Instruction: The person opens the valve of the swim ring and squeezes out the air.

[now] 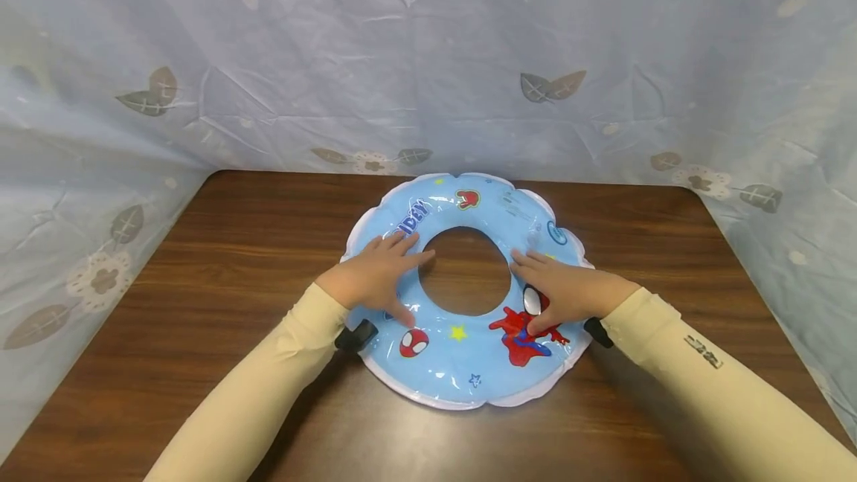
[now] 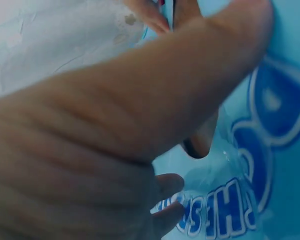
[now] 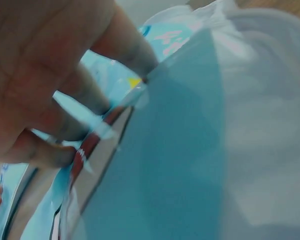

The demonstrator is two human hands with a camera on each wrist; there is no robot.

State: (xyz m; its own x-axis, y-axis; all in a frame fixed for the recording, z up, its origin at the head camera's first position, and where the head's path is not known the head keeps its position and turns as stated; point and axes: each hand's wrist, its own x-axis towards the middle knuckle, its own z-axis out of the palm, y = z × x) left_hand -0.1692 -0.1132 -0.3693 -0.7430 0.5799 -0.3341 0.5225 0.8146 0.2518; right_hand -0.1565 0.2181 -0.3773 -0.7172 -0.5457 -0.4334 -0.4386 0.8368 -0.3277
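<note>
A light-blue inflatable swim ring (image 1: 445, 381) with cartoon prints and a white outer seam lies flat on the table. My left hand (image 1: 375, 272) rests on its left side, fingers spread, fingertips reaching the inner hole. On the right side, my right hand (image 1: 572, 290) lies over a red and blue cartoon figure, its fingers extended toward the hole. Large blue print on the ring (image 2: 290, 195) shows beyond my left thumb in the left wrist view. In the right wrist view, fingertips (image 3: 145, 62) touch the glossy vinyl. Neither hand curls round the ring.
The dark brown wooden table (image 1: 221, 281) extends on both sides of the ring. A pale grey-blue curtain (image 1: 402, 58) with leaf and flower prints hangs behind the table and along both sides. Cream sleeves (image 1: 268, 378) cover both forearms.
</note>
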